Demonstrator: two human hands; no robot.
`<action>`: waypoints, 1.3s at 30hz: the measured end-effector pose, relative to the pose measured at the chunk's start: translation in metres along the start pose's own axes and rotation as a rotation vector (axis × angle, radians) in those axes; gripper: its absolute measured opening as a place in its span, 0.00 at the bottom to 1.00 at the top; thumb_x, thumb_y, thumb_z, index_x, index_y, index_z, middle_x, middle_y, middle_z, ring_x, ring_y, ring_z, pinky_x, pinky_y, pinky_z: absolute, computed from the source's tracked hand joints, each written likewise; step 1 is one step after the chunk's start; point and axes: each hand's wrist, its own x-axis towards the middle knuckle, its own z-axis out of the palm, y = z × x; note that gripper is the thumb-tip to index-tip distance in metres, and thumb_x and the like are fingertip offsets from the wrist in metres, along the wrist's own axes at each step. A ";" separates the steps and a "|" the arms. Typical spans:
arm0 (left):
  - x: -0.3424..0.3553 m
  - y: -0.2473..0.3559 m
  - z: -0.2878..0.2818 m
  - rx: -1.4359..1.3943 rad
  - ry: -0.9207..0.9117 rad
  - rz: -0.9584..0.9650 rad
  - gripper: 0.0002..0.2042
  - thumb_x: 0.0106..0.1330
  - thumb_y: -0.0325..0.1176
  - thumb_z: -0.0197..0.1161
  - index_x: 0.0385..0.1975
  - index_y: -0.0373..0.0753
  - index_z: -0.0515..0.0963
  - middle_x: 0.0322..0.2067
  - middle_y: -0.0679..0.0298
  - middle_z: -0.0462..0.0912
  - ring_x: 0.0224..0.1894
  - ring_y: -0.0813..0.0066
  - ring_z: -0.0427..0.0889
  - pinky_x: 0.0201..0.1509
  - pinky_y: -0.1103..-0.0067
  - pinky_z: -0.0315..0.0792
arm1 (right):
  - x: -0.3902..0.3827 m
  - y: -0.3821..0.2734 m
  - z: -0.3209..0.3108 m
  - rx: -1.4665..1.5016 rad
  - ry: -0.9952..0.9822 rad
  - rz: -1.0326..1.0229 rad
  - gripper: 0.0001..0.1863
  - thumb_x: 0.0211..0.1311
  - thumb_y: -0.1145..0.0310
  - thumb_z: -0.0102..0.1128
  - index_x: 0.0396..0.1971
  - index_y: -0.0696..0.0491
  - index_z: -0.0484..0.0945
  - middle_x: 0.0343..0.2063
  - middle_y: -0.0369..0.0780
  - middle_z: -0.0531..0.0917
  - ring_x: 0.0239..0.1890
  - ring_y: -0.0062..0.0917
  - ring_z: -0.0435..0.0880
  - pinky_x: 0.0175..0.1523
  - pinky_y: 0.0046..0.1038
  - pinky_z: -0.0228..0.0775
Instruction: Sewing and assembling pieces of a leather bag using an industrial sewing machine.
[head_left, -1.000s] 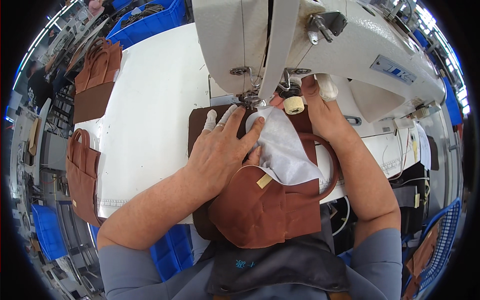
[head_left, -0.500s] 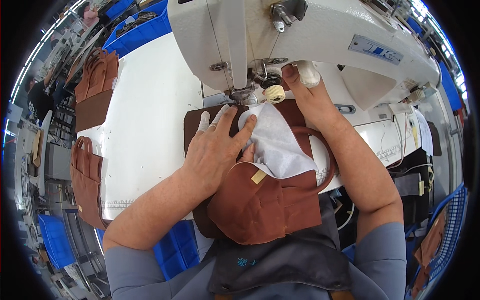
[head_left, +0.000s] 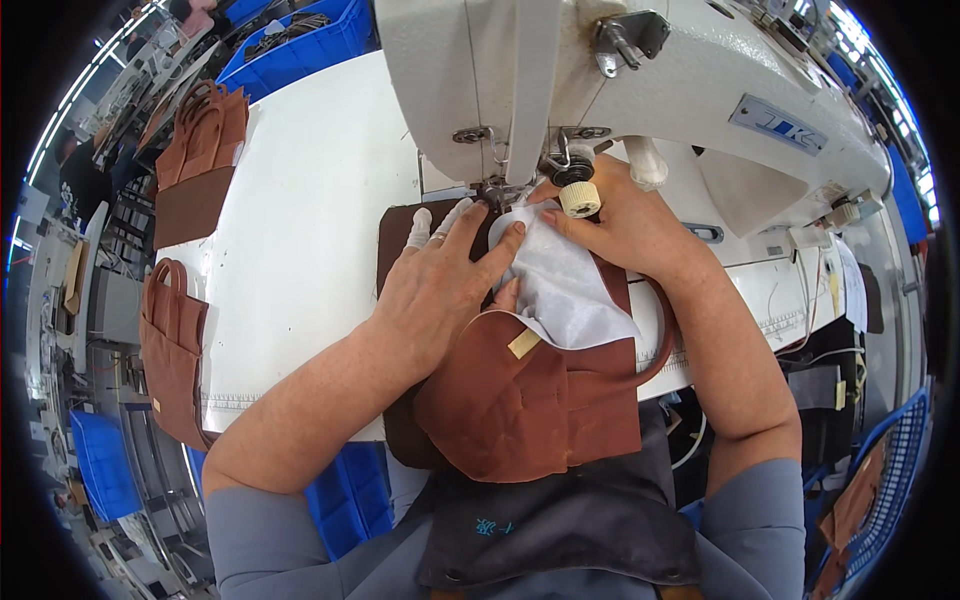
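Under the needle and presser foot (head_left: 497, 195) of a white sewing machine (head_left: 640, 90) lies a reddish-brown leather bag piece (head_left: 560, 420), with a looped handle (head_left: 668, 335) and a small gold tab (head_left: 524, 344). White lining (head_left: 565, 290) shows on top, and a dark brown panel (head_left: 398, 240) sits beneath. My left hand (head_left: 440, 285) rests spread on the panel and the lining's edge; two fingertips are wrapped in white, and the thumb is at the lining's fold. Beside the presser foot, my right hand (head_left: 625, 225) has thumb and forefinger at the lining; a cream knob (head_left: 579, 199) partly hides its fingers.
Two brown handled bag pieces (head_left: 200, 150) (head_left: 172, 350) lie along the white table's (head_left: 300, 220) left edge. A blue bin (head_left: 300, 45) stands behind it. At the right is a blue basket (head_left: 885, 490) with brown pieces. People are in the left background.
My right hand has come down from behind the machine head to the lining beside the presser foot. My left hand stays on the bag piece. The whole view has shifted slightly.
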 end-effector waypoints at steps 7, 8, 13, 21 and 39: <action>-0.001 -0.003 0.004 -0.031 0.061 0.028 0.27 0.60 0.34 0.67 0.62 0.44 0.73 0.57 0.46 0.70 0.50 0.50 0.81 0.49 0.64 0.80 | 0.001 0.004 0.002 -0.065 0.003 -0.107 0.12 0.63 0.63 0.67 0.45 0.48 0.85 0.44 0.43 0.80 0.46 0.39 0.79 0.53 0.36 0.72; -0.001 -0.003 0.004 -0.024 0.068 0.033 0.27 0.60 0.34 0.67 0.62 0.44 0.74 0.57 0.47 0.70 0.50 0.50 0.81 0.49 0.64 0.80 | 0.001 0.004 0.002 -0.068 0.007 -0.099 0.12 0.63 0.62 0.67 0.44 0.47 0.85 0.43 0.44 0.80 0.45 0.39 0.79 0.52 0.36 0.72; -0.001 -0.002 0.003 -0.043 0.049 0.012 0.26 0.60 0.34 0.66 0.62 0.44 0.74 0.57 0.47 0.70 0.49 0.51 0.82 0.48 0.65 0.81 | -0.002 0.001 0.001 -0.086 0.005 -0.045 0.12 0.63 0.61 0.68 0.44 0.46 0.86 0.43 0.44 0.79 0.46 0.39 0.79 0.53 0.36 0.72; 0.002 -0.003 0.003 -0.035 0.038 0.010 0.26 0.61 0.34 0.65 0.62 0.43 0.75 0.56 0.46 0.70 0.49 0.51 0.82 0.49 0.65 0.81 | 0.000 -0.001 0.003 -0.094 0.019 0.008 0.14 0.62 0.58 0.69 0.46 0.44 0.85 0.43 0.46 0.79 0.47 0.42 0.81 0.53 0.38 0.73; 0.001 -0.012 0.005 -0.056 0.022 0.036 0.26 0.60 0.34 0.65 0.62 0.48 0.75 0.56 0.49 0.72 0.47 0.52 0.83 0.48 0.65 0.81 | -0.001 0.000 0.002 -0.143 0.066 -0.146 0.15 0.64 0.58 0.62 0.41 0.53 0.83 0.40 0.39 0.83 0.40 0.38 0.84 0.46 0.37 0.76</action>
